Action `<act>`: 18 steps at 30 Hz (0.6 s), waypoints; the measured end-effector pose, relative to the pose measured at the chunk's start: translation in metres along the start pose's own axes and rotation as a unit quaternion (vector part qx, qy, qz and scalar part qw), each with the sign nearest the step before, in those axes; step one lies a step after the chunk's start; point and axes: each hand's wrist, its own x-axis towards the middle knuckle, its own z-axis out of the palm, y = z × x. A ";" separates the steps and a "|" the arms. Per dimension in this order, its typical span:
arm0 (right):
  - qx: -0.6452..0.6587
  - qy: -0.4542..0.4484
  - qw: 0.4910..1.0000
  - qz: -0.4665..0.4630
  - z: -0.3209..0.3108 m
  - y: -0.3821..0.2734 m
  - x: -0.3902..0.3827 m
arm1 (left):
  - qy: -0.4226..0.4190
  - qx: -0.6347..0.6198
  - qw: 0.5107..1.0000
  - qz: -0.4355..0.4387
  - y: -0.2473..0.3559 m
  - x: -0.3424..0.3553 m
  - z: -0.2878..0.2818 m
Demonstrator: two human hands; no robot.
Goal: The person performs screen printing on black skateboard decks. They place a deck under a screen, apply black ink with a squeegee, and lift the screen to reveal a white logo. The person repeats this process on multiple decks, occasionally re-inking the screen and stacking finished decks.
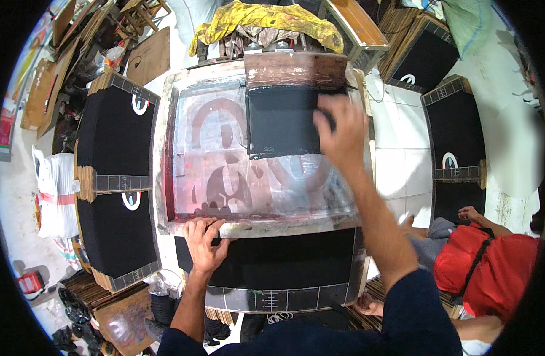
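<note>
A screen printing frame (260, 224) lies in front of me, its mesh marked with large curved letter-like shapes. My left hand (205, 244) grips the near rail, fingers curled over the top and thumb to the side. Black ink (282, 121) covers a block of the mesh at the far right. Beyond it a squeegee with a brown wooden handle (296, 70) rests against the frame's far end. Over the ink's right edge hovers my right hand (342, 127), motion-blurred, thumb and fingers apart with nothing seen between them. Under the near rail shows black fabric on a board (272, 261).
Stacks of boards with black printed fabric stand left (118, 130) and right (456, 124). A yellow stained cloth (266, 24) hangs behind the frame, beside a wooden box (358, 26). A person in a red top (486, 267) sits close by at the right.
</note>
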 end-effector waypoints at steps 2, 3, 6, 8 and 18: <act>-0.029 -0.087 0.995 0.033 -0.049 -0.051 -0.084 | -0.002 0.002 1.000 0.017 0.010 0.009 -0.016; -0.040 -0.135 0.988 0.058 -0.066 -0.074 -0.114 | -0.005 -0.003 1.000 0.020 0.017 0.015 -0.029; -0.006 -0.030 0.999 -0.015 -0.099 -0.112 -0.130 | 0.043 0.002 0.995 0.090 0.041 0.037 -0.090; -0.097 0.006 0.992 -0.081 -0.121 -0.117 -0.089 | 0.064 0.050 0.993 0.091 0.045 0.055 -0.135; -0.113 0.064 0.991 -0.007 -0.201 -0.193 0.112 | 0.133 0.089 0.911 -0.381 -0.222 -0.174 -0.039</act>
